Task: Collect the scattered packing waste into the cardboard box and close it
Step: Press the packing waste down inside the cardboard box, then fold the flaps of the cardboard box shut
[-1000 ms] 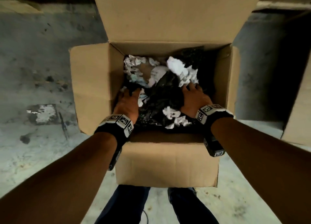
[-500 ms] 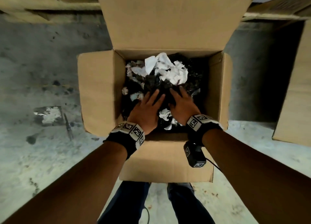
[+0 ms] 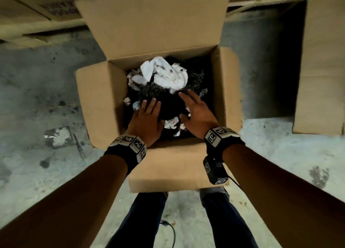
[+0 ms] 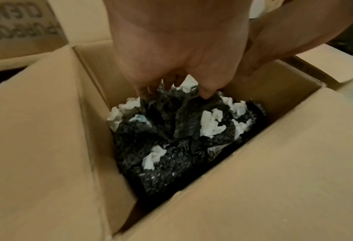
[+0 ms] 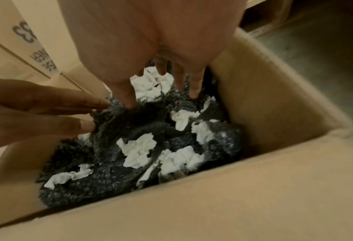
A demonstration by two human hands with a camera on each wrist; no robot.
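Flat hands on crinkled black bubble wrap in corrugated cardboard box

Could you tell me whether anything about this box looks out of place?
Only the filling: the white paper and black bubble wrap heap toward the rim of the box, which may hinder the flaps. Both hands rest on it.

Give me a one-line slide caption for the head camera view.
Both hands, left hand and right hand, press black bubble wrap and crumpled white paper into the open cardboard box.
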